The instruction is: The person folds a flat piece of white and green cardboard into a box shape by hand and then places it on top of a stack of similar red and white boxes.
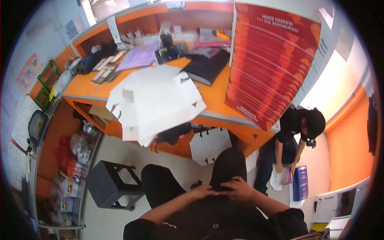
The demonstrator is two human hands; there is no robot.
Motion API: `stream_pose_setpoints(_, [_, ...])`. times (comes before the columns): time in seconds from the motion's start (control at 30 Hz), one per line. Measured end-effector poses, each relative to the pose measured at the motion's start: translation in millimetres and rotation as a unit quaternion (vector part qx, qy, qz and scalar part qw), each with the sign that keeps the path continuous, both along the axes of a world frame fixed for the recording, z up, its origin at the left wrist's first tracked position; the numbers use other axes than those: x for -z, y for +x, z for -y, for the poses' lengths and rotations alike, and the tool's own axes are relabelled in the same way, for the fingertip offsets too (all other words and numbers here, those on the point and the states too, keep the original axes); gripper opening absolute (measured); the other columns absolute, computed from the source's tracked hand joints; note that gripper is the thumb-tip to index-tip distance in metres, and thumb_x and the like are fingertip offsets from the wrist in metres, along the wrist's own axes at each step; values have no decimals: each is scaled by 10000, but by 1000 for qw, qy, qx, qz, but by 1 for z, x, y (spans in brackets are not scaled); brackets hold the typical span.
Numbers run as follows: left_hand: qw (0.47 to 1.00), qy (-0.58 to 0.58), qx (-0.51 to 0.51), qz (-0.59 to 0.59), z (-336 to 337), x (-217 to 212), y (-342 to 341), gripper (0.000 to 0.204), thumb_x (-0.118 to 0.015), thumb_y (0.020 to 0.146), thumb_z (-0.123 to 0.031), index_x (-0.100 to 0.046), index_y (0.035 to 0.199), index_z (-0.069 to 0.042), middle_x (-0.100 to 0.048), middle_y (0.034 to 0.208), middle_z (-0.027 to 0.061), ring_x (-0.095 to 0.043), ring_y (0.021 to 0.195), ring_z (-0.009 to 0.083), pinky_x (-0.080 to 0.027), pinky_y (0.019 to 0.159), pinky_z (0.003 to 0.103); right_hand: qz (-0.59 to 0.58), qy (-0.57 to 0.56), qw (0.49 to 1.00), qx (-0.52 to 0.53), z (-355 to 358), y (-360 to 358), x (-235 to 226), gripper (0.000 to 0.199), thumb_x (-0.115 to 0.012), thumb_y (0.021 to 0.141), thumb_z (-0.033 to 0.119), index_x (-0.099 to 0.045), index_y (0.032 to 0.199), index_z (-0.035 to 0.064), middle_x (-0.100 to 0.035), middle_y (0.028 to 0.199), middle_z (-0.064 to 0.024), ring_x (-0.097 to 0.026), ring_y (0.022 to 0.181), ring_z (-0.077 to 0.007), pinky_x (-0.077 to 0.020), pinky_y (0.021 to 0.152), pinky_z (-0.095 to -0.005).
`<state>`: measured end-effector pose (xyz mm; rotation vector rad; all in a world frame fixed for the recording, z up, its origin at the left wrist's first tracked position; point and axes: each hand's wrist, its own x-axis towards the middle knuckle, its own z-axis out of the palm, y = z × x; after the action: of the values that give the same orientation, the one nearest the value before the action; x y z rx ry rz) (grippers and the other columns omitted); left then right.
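My left hand [203, 192] and my right hand [240, 189] meet in front of my black-clad lap, fingertips touching or nearly so. The left fingers stretch toward the right hand, and the right fingers are slightly spread. Nothing can be made out in either hand. Ahead of them, a stack of flat white die-cut cardboard sheets [156, 98] overhangs the near edge of the orange table [218, 94]. Beyond my knees, another white cut sheet [210, 145] leans under the table. A tall stack of red printed cardboard sheets [272, 60] stands at the table's right end.
A black stool [110, 185] stands left of my legs, beside a shelf [48, 160] holding bagged goods. On the right a co-worker [298, 132] bends over a purple-blue box [300, 183] on the floor. A phone [170, 53] and a black folder [206, 66] are on the table.
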<state>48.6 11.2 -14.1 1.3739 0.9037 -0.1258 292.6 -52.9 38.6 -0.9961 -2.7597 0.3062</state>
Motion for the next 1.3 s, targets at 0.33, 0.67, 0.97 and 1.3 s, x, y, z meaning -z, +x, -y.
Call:
stream_pose_setpoints(0.33, [977,-170,-126,13,5,-32,-7,763,-725,780,-436,-477,1280,85,-583,1208,152,-561,1090,199,-444,919,272,-16,49,998,30,0,16,16,658,-715,749,234,-482,1347,378,-447,1370,-33,-539,1108,-186,-360,990,-473])
stream_pose_setpoints(0.67, [958,-225,-170,60,9,-30,-10,771,-714,806,-399,-424,1314,103,-601,1165,146,-587,1040,189,-465,899,275,-21,52,998,32,1,12,12,610,-712,729,208,-547,1289,383,-481,1306,-41,-548,1056,-204,-343,990,-464])
stream_pose_setpoints(0.97, [989,-73,-87,91,11,-18,2,493,-726,822,-411,-643,1063,11,-662,996,65,-591,926,125,-465,819,276,-36,35,999,9,-1,6,15,608,-716,743,278,-524,1316,348,-433,1398,-38,-509,1171,-201,-333,1027,-497])
stream_pose_setpoints(1.3, [981,-111,-102,121,8,-28,-1,394,-740,818,-313,-659,1073,-23,-662,974,36,-587,884,113,-459,802,263,3,-2,1000,-12,-3,5,15,546,-684,774,241,-548,1292,351,-418,1384,-31,-522,1132,-208,-309,1044,-494])
